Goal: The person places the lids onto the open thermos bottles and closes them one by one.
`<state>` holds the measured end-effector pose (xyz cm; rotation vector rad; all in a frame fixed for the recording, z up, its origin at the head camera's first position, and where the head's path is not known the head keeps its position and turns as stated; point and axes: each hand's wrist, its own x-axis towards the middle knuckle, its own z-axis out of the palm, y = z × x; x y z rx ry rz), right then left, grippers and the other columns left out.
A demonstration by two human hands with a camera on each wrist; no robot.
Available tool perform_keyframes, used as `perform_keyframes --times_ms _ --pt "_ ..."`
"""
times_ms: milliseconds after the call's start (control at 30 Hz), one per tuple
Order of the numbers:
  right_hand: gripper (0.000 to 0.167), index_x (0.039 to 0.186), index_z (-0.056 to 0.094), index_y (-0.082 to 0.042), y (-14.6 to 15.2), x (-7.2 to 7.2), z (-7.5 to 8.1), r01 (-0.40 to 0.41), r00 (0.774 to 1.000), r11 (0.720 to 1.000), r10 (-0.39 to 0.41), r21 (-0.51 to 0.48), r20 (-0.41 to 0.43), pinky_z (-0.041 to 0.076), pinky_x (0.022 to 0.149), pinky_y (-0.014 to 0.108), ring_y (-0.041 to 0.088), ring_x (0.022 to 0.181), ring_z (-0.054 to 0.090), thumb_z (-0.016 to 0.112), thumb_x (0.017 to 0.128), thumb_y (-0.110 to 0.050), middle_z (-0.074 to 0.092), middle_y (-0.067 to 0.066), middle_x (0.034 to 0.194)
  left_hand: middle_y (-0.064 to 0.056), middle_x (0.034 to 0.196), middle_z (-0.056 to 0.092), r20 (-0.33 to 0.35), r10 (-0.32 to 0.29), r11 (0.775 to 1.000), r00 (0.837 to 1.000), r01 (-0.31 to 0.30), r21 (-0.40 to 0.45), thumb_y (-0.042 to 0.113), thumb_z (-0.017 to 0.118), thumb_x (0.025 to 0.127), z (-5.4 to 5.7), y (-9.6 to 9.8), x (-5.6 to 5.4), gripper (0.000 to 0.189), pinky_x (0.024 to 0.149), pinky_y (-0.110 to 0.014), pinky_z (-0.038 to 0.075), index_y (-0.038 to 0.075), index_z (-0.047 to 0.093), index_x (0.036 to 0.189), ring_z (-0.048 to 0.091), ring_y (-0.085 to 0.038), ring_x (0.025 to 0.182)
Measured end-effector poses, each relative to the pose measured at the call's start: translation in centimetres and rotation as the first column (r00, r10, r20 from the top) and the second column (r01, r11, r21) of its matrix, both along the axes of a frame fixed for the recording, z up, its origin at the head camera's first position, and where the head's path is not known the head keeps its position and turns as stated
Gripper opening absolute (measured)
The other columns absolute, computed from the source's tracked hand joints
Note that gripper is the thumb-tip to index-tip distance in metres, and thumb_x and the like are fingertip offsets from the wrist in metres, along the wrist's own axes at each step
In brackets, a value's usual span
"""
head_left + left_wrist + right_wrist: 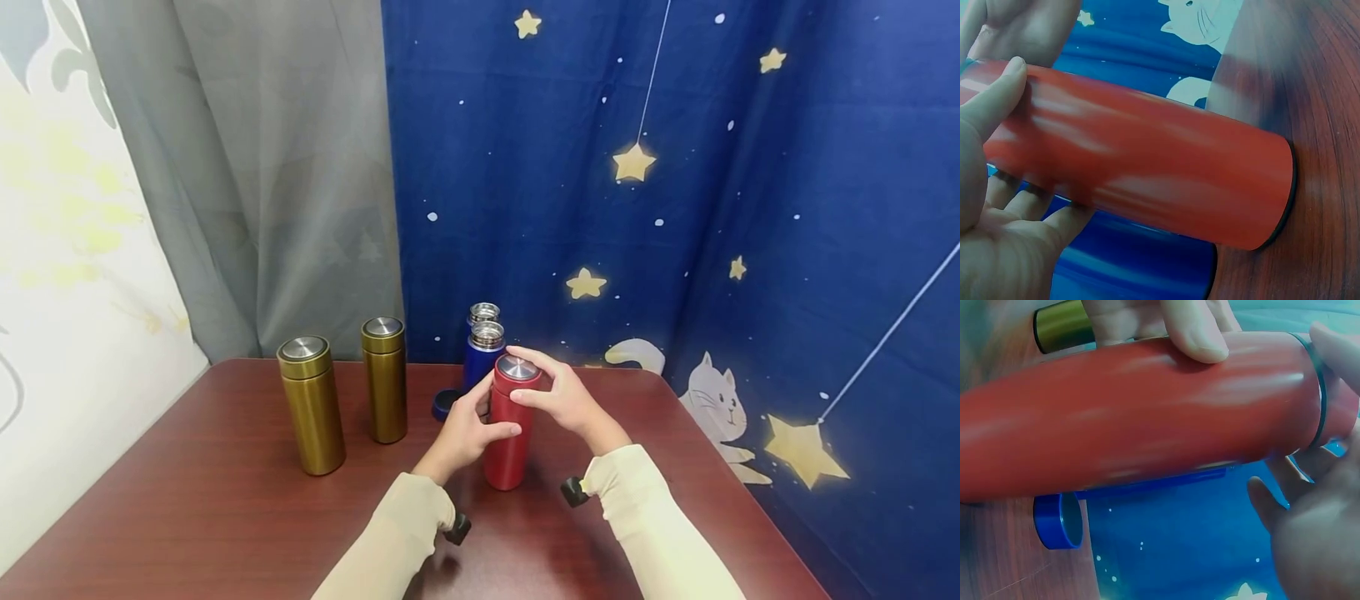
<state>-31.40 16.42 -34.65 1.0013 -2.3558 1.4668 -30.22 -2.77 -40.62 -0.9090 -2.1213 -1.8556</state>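
At lower centre, left hand (465, 435) gripped a red flask (507, 457), right hand (564, 395) its lid (518, 369); a slack grip, I felt, risked toppling it.

Brown wood-grain surface (225, 492): two gold metal cylindrical flasks (315, 417) left; red cylindrical flask (510, 454) right, before two blue cylindrical flasks (478, 364); round blue cap (444, 404) left of these.

Glossy smooth red flask (507, 450), brushed-metal-looking gold flasks (313, 421), wood-grained shiny tabletop (225, 500), folded cloth blue curtain (510, 150)
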Motion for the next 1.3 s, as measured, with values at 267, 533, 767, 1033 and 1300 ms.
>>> perform_keyframes --times_ms 267,533,767,1033,1300 --pt "0.062 0.134 0.06 -0.02 -1.1 0.7 -0.8 0.271 0.949 0.962 -0.262 0.024 -0.176 0.054 0.082 0.042 0.023 0.106 0.053 0.083 0.077 -0.027 0.062 0.007 0.115 -0.017 0.141 0.05 -0.01 0.056 0.998 0.998 -0.056 -0.018 0.006 0.08 0.08 0.5 0.3 0.8 0.087 0.09 -0.042 0.052 0.005 0.032 0.151 0.057 -0.034 0.119" --pt "0.063 0.124 0.065 -0.013 -2.8 1.3 -1.7 0.471 0.824 0.881 -0.457 -0.043 -0.334 0.051 0.079 0.04 0.021 0.101 0.049 0.088 0.07 -0.038 0.065 0.006 0.113 -0.006 0.139 0.054 0.007 0.092 0.996 0.996 -0.092 -0.012 0.017 0.083 0.078 -1.1 0.5 -0.1 0.09 0.089 -0.037 0.052 0.02 0.033 0.153 0.058 -0.024 0.12" --pt "0.066 0.113 0.056 -0.007 -3.8 1.3 -1.8 0.565 0.742 0.823 -0.535 -0.051 -0.404 0.043 0.081 0.041 0.024 0.098 0.048 0.083 0.07 -0.049 0.059 0.008 0.104 -0.003 0.137 0.056 -0.003 0.106 0.994 0.994 -0.106 -0.02 0.019 0.084 0.077 -1.1 0.6 0.0 0.09 0.09 -0.034 0.052 0.022 0.034 0.152 0.058 -0.019 0.119" --pt "0.056 0.133 0.057 -0.017 -2.0 0.8 -1.1 0.254 0.953 0.967 -0.25 0.002 -0.174 0.054 0.085 0.04 0.024 0.111 0.052 0.078 0.081 -0.027 0.058 0.007 0.124 -0.008 0.141 0.051 -0.026 0.057 0.998 0.998 -0.057 -0.016 0.014 0.082 0.08 -1.0 0.4 -0.2 0.088 0.089 -0.036 0.052 0.015 0.032 0.153 0.057 -0.025 0.12" --pt "0.058 0.141 0.051 -0.009 0.1 0.1 -0.1 -0.065 0.997 0.998 0.065 -0.015 0.031 0.048 0.096 0.044 0.031 0.118 0.054 0.07 0.086 -0.007 0.056 0.012 0.132 -0.013 0.146 0.046 0.017 0.003 1.0 1.0 -0.003 -0.006 0.003 0.081 0.078 -0.6 0.1 -0.4 0.092 0.092 -0.043 0.05 0.012 0.03 0.153 0.054 -0.032 0.123"
